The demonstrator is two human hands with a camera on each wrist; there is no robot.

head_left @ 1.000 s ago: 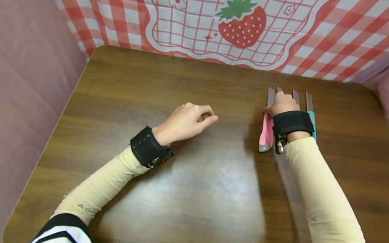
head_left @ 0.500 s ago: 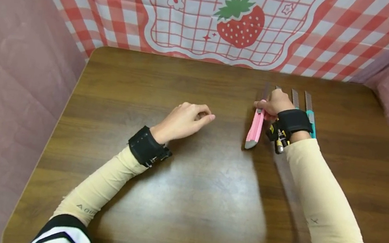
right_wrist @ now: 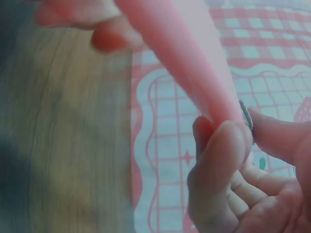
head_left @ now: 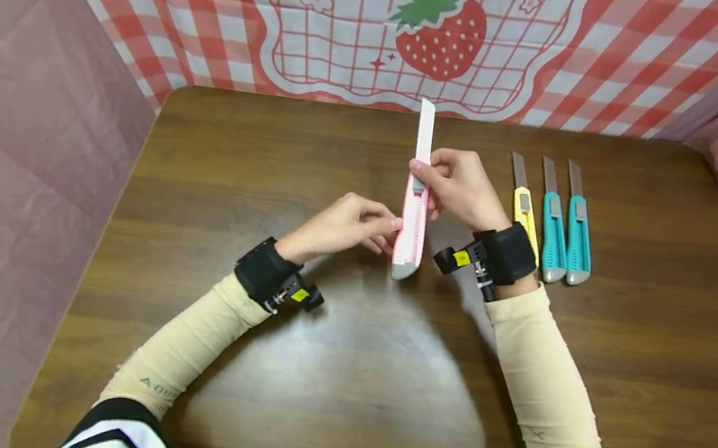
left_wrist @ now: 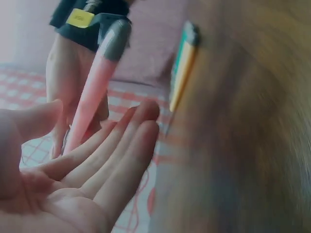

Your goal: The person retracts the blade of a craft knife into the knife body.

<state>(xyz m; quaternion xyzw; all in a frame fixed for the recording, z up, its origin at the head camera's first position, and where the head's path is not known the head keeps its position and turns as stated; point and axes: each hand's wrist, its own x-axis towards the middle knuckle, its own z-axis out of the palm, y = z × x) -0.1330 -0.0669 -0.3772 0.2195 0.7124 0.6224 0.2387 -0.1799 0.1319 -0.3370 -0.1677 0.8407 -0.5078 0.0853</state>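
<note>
A pink utility knife (head_left: 411, 224) with a grey end cap is held up off the table, its long blade (head_left: 426, 130) out and pointing away. My right hand (head_left: 467, 189) pinches it near the grey slider, thumb on top and fingers beneath, as the right wrist view also shows. At the handle's lower part is my left hand (head_left: 352, 224), thumb tip right at its edge. In the left wrist view the left fingers (left_wrist: 133, 155) are straight and spread from the thumb, with the pink handle (left_wrist: 92, 92) passing between them.
To the right a yellow utility knife (head_left: 525, 217) and two teal utility knives, one inner (head_left: 553, 236) and one outer (head_left: 579, 240), lie side by side on the wooden table (head_left: 340, 405), blades out. A checked strawberry cloth (head_left: 224, 6) hangs behind.
The right hand has lifted the pink utility knife from the row and brought it left to the left hand. The left hand has barely moved, its fingers now a little more extended.
</note>
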